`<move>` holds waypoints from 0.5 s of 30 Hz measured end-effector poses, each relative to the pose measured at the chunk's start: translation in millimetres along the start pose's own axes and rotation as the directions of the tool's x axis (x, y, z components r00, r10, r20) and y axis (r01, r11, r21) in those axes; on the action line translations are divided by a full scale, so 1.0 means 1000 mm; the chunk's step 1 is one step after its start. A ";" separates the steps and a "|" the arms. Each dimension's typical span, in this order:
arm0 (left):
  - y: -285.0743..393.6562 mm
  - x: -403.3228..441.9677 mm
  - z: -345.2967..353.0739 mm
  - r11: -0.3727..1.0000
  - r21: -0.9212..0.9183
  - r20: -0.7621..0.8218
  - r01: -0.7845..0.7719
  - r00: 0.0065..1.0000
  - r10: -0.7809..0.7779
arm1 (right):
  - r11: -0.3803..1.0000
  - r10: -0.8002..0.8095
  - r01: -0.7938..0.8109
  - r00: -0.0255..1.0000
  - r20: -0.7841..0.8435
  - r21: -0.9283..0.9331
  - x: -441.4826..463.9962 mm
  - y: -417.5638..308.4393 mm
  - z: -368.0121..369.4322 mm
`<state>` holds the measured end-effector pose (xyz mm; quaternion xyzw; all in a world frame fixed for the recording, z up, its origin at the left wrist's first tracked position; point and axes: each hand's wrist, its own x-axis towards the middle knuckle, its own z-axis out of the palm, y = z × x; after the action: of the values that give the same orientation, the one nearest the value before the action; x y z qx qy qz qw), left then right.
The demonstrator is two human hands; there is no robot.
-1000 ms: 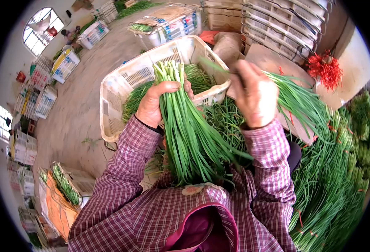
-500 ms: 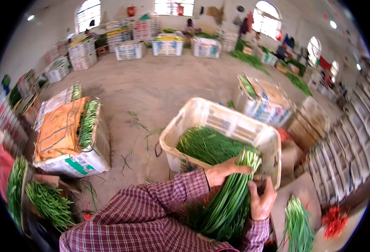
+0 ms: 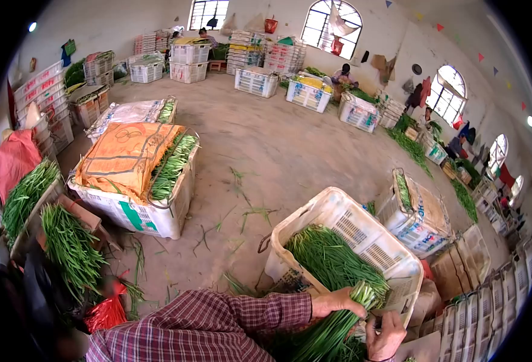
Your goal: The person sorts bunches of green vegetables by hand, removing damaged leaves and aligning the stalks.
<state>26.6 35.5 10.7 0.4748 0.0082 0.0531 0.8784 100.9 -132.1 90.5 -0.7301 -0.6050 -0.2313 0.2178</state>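
My left hand (image 3: 340,302) is wrapped round a bunch of long green chives (image 3: 326,335), close to its pale cut ends. The leaves trail down toward my lap. Just right of the bunch, my right hand (image 3: 388,335) has its fingers curled together; whatever they pinch is too small to make out. Both hands are at the near edge of a white plastic crate (image 3: 371,236). Inside that crate lies a pile of chives (image 3: 338,258).
To the left, a full crate (image 3: 184,202) is partly covered by an orange sack (image 3: 127,155). Loose chives (image 3: 70,250) lie beside a red plastic bag (image 3: 106,308). Stacked crates (image 3: 489,317) line the right. Across the floor, a person (image 3: 343,75) sits among more crates.
The view has swung left, so the crate and my hands appear lower and farther right. My left hand still grips the chives; my right hand remains beside the bunch.
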 end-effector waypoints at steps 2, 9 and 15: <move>-0.003 -0.003 -0.003 0.998 -0.055 0.018 0.028 0.999 -0.027 | 0.997 0.006 -0.009 0.999 -0.037 -0.082 -0.009 0.020 -0.002; 0.002 -0.008 -0.010 0.964 -0.230 0.174 0.136 0.980 -0.097 | 0.995 0.040 -0.041 0.999 -0.015 -0.087 -0.011 0.058 -0.026; 0.002 -0.015 -0.007 0.981 -0.135 0.202 0.141 0.973 -0.112 | 0.792 -0.108 -0.025 0.978 0.180 0.610 0.055 -0.006 0.026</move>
<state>10.9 41.3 8.0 0.4097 -0.0509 -0.0492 0.9095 105.7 -73.0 103.3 -0.6274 -0.6823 0.0474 0.3722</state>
